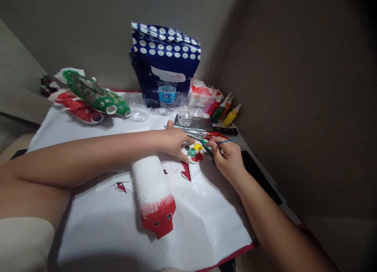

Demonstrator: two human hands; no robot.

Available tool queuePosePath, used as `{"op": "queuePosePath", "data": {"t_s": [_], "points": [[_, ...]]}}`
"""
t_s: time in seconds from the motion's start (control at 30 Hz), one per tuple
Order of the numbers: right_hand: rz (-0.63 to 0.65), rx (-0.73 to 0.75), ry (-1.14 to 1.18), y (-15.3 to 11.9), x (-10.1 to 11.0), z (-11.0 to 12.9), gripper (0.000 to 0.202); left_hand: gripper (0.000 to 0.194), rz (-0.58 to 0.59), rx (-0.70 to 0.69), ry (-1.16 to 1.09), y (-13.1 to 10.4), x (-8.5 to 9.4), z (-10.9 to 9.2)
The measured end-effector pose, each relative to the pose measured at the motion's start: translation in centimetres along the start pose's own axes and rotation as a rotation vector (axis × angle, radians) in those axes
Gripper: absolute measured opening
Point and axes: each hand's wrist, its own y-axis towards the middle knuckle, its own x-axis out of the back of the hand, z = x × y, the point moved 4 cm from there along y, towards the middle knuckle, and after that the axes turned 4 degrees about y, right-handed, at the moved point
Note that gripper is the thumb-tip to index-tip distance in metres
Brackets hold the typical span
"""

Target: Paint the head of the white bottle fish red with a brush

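Note:
My left hand (175, 140) reaches across the table and grips the edge of a small white paint palette (192, 160), its fingers spread around the rim. Black, yellow, green and red paint sit in the palette's wells. In my right hand (228, 158) is a thin paintbrush (226, 141) with a blue handle, pinched over the palette's right side; its tip is hard to make out. Under my left forearm lies a white, gauze-textured tube (150, 177), its near end painted red with two eyes. The forearm hides its far end.
Two painted fish shapes, one green (97, 97) and one red (78, 109), lie back left. A blue bag (167, 64), a clear cup (185, 111) and paint bottles (232, 115) stand behind. A cleaver (225, 130) lies behind the palette. Red scraps (186, 172) dot the white sheet.

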Motion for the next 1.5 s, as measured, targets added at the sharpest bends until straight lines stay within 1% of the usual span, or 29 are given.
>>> {"op": "queuePosePath", "data": {"t_s": [0.23, 0.4, 0.63, 0.77, 0.93, 1.13, 1.23, 1.37, 1.5], "points": [[-0.044, -0.030, 0.000, -0.14, 0.57, 0.22, 0.031, 0.084, -0.004, -0.004, -0.011, 0.01, -0.05, 0.03], [-0.017, -0.020, 0.010, -0.06, 0.24, 0.20, 0.030, 0.088, 0.021, 0.007, -0.013, 0.07, -0.14, 0.11], [-0.063, -0.032, 0.006, -0.16, 0.50, 0.21, 0.028, 0.082, 0.014, -0.007, -0.008, 0.16, -0.22, 0.18], [-0.031, -0.016, 0.015, -0.06, 0.29, 0.11, 0.027, 0.088, 0.018, 0.008, -0.014, 0.11, -0.17, 0.15], [-0.043, -0.010, 0.018, -0.11, 0.31, 0.10, 0.025, 0.086, 0.024, 0.007, -0.026, 0.09, -0.17, 0.16], [0.025, 0.007, 0.038, -0.02, -0.30, -0.12, 0.025, 0.089, 0.037, 0.034, -0.015, 0.15, -0.15, 0.15], [0.022, 0.013, 0.029, 0.04, -0.22, -0.14, 0.026, 0.089, 0.039, 0.031, -0.010, 0.11, -0.19, 0.19], [-0.020, 0.007, 0.012, -0.10, 0.14, 0.01, 0.025, 0.089, 0.042, 0.022, -0.009, 0.12, -0.27, 0.27], [0.015, 0.023, 0.027, -0.14, -0.19, 0.09, 0.024, 0.089, 0.051, 0.023, -0.008, 0.17, -0.21, 0.18]]}}
